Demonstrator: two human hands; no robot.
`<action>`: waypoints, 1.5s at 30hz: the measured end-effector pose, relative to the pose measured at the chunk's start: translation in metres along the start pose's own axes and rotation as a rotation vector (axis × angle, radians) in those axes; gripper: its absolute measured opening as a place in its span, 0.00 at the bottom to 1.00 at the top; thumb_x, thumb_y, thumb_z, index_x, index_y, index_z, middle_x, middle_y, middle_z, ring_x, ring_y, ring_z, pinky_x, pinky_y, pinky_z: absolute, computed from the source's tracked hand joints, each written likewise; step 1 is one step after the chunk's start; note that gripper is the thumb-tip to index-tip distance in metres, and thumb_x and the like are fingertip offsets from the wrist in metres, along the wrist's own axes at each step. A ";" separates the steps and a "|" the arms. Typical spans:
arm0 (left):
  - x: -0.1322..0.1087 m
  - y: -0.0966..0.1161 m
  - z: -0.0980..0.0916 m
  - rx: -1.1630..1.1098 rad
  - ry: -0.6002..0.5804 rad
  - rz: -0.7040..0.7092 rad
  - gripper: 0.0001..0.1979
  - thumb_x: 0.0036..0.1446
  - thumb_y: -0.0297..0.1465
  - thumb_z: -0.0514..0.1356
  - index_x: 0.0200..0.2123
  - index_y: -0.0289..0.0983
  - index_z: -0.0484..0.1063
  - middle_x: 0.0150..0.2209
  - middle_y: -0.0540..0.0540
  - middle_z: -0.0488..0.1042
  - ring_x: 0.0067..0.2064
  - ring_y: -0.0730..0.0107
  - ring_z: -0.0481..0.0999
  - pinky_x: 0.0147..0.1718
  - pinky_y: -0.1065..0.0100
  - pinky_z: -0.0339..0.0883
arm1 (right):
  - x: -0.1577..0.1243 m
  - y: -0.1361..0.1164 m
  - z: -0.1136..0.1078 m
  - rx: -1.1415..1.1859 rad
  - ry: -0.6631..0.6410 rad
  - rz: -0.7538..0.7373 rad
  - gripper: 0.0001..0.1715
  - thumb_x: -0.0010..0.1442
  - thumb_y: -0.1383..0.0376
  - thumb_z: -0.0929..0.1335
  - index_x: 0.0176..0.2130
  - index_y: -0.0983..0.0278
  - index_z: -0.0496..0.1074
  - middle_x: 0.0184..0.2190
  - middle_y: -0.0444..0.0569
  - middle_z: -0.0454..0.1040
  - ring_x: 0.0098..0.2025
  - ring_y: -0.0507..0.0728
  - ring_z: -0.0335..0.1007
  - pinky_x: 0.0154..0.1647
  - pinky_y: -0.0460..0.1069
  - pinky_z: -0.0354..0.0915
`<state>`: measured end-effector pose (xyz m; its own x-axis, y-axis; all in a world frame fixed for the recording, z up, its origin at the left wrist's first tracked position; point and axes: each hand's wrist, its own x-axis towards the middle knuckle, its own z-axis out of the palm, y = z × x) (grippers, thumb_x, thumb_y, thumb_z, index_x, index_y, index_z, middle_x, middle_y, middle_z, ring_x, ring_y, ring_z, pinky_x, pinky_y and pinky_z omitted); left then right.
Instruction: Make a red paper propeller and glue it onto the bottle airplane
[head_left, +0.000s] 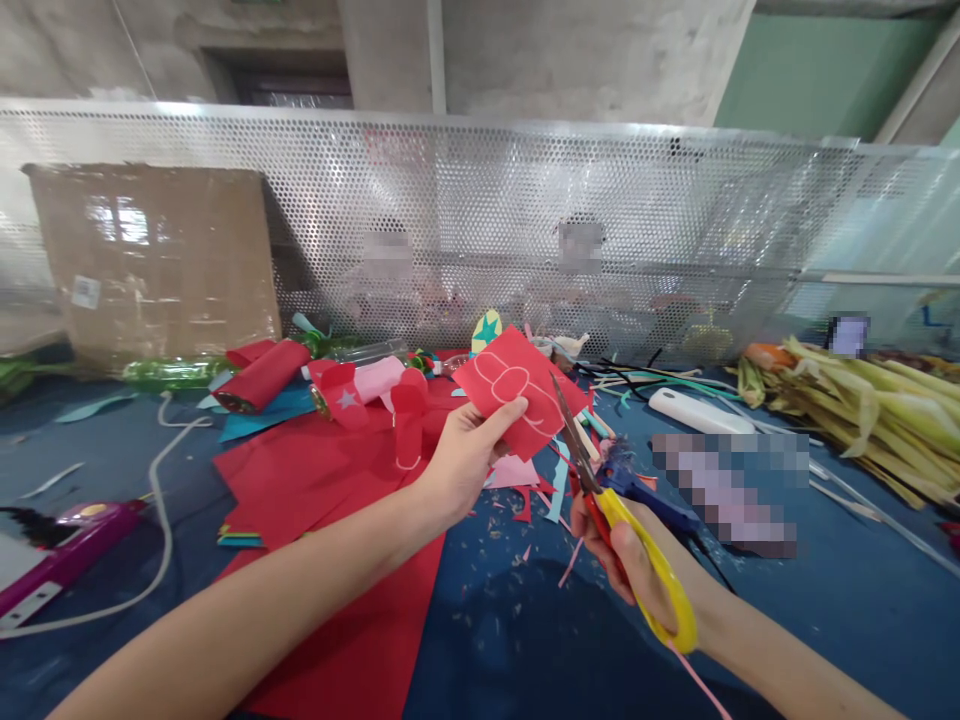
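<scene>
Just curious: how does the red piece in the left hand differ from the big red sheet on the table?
The red piece is small; the red sheet is larger. The piece is held up by the left hand; the sheet lies flat. The piece bears a white drawn outline; the sheet looks plain. Both are red paper.

A red paper [517,392] with white drawn loops is held mid-frame; yellow-handled scissors [622,520] are opened against its right edge.

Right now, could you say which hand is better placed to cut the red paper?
Likely the right hand: it holds the yellow-handled scissors at the red paper; the left hand pinches it.
</scene>
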<state>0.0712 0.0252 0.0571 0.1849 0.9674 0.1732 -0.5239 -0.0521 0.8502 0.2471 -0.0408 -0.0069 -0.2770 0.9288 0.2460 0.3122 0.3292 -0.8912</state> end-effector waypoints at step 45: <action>0.009 0.002 -0.007 0.035 -0.017 0.066 0.11 0.41 0.34 0.70 0.29 0.34 0.77 0.28 0.45 0.79 0.31 0.64 0.78 0.36 0.63 0.71 | -0.002 -0.013 -0.002 -0.058 -0.062 0.051 0.35 0.55 0.35 0.54 0.29 0.63 0.61 0.18 0.37 0.51 0.16 0.46 0.43 0.10 0.42 0.44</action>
<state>0.0660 0.0352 0.0571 0.1656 0.9572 0.2374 -0.5063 -0.1241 0.8534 0.2451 -0.0466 0.0045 -0.3146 0.9329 0.1753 0.3792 0.2928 -0.8778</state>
